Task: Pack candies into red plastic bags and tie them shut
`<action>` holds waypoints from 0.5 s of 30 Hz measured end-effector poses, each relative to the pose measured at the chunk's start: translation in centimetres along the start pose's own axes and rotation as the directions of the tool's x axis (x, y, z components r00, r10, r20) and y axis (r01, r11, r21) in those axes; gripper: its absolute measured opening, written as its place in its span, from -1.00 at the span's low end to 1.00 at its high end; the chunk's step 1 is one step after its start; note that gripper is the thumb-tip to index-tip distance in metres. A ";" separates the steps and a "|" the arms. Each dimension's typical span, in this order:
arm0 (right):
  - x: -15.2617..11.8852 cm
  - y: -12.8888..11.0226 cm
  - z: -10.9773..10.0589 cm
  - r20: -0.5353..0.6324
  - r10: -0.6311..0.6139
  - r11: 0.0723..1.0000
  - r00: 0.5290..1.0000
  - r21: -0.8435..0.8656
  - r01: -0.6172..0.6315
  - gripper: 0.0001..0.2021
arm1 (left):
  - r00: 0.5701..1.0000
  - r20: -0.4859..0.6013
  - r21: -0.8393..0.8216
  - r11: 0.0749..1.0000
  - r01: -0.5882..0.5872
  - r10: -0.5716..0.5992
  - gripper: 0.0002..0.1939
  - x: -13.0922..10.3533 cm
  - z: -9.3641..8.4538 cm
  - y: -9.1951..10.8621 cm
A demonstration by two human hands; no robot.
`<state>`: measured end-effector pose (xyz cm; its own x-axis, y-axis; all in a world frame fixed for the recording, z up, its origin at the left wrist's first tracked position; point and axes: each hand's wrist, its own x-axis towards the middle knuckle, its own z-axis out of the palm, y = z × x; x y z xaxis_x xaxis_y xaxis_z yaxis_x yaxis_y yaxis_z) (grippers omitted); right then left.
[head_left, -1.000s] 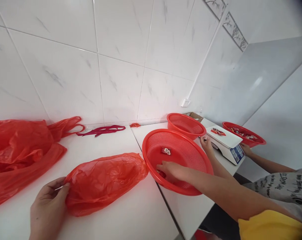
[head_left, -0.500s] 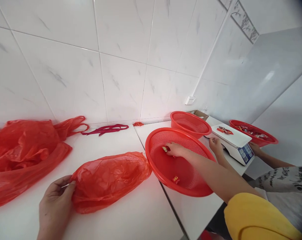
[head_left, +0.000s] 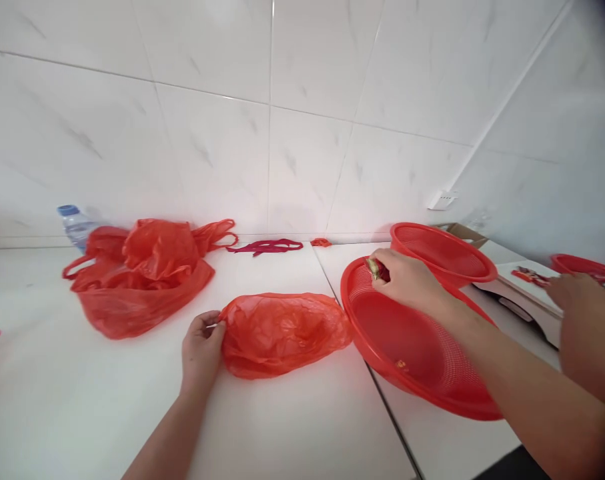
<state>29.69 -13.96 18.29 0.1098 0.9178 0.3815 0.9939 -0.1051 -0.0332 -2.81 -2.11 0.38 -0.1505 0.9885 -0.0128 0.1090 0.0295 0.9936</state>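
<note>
My left hand (head_left: 202,350) pinches the left edge of an open red plastic bag (head_left: 287,333) lying on the white table. Over the upper left rim of a large red basket (head_left: 417,333), my right hand (head_left: 399,277) is closed around small wrapped pieces, one gold and one dark red. The basket touches the right end of the bag. One small red and gold wrapped piece (head_left: 401,365) sits low inside the basket, whose right part is hidden by my forearm.
Behind stands another red basket (head_left: 442,253). At right, a person's hand (head_left: 582,293) is over a white scale (head_left: 507,270) with wrapped pieces. Red bags (head_left: 147,300), a bottle (head_left: 77,227) and a dark red strap (head_left: 267,247) lie along the wall (head_left: 217,160).
My right hand has risen from inside the large basket to its rim, holding wrapped pieces. The view has turned left. The other person's hand has moved over the scale's tray.
</note>
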 end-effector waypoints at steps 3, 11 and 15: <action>0.7 -4.6 0.6 -0.073 -0.205 0.973 0.976 0.089 0.211 -0.93 | 1.000 0.016 -0.036 0.999 0.004 -0.004 -0.66 -0.1 -0.1 0.1; 1.4 -9.1 3.5 0.206 -0.436 0.898 0.876 0.161 0.409 -0.45 | 0.999 0.038 -0.143 0.990 -0.020 0.026 -0.69 -0.2 -0.2 0.0; -0.6 -4.1 2.0 0.083 -0.168 0.974 0.982 0.166 0.152 -0.77 | 0.999 0.036 -0.149 0.988 -0.030 0.036 -0.70 -0.1 -0.2 -0.3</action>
<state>25.55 -13.30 16.33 -0.0583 0.9510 0.3035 0.9866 0.1012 -0.1277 -2.99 -2.22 0.10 -0.1114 0.9936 0.0191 -0.0345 -0.0231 0.9991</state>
